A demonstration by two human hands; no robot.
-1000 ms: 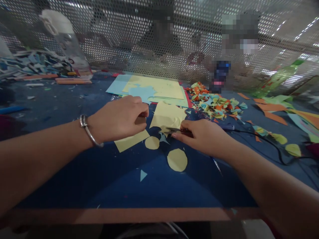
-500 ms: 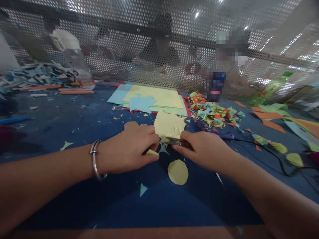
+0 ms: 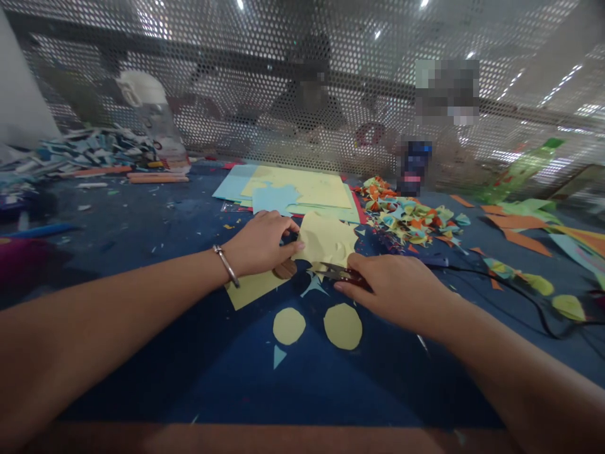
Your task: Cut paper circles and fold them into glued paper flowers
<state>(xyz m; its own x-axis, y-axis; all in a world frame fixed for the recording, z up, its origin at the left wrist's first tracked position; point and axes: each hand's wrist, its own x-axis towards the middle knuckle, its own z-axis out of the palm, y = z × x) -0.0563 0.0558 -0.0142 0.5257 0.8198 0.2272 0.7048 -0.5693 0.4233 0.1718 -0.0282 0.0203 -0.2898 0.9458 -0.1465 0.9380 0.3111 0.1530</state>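
My left hand [image 3: 265,243], with a silver bangle at its wrist, pinches the left edge of a pale yellow paper sheet [image 3: 328,236] with scalloped edges. My right hand [image 3: 392,280] grips a pair of scissors [image 3: 338,272], whose blades lie at the sheet's lower edge. Under my left hand are another yellow paper piece [image 3: 253,291] and a small brown round piece [image 3: 285,270], both partly covered. Two cut yellow paper discs, a left disc [image 3: 289,326] and a right disc [image 3: 343,326], lie on the blue table nearer me. A blue star-like scrap [image 3: 314,287] is below the scissors.
Stacked coloured paper [image 3: 302,186] lies behind the sheet. A heap of folded paper bits [image 3: 413,217] sits right of it, near a black cable [image 3: 524,299]. A water bottle [image 3: 161,126] and paper strips [image 3: 94,151] stand back left, before a perforated metal screen [image 3: 227,101].
My left hand has let go of a yellow paper disc, which now lies left of the other one, and has moved up to the sheet's left edge. My right hand keeps the scissors in place.
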